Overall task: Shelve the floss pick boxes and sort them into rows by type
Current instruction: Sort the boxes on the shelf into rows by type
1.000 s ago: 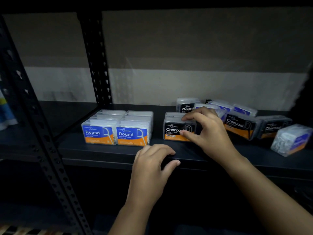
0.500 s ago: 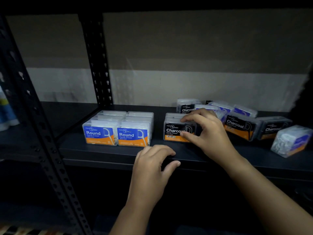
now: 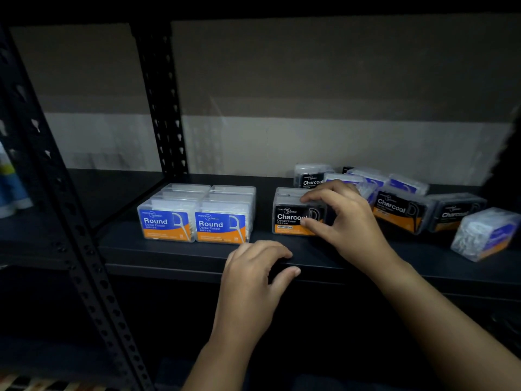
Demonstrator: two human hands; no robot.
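Seemingly squaring the Charcoal row, the right hand is pinching the front Charcoal box between fingers and thumb while the left hand is resting empty, fingers curled, on the shelf edge; the loose pile needs sorting next.

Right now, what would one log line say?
right hand grip: black Charcoal floss box | left hand: black metal shelf edge

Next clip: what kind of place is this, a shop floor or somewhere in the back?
Probably a stockroom or storage area, though a shop can't be ruled out: a bare black slotted-steel rack, a plain unfinished wall, and multiple retail floss pick boxes being lined up.
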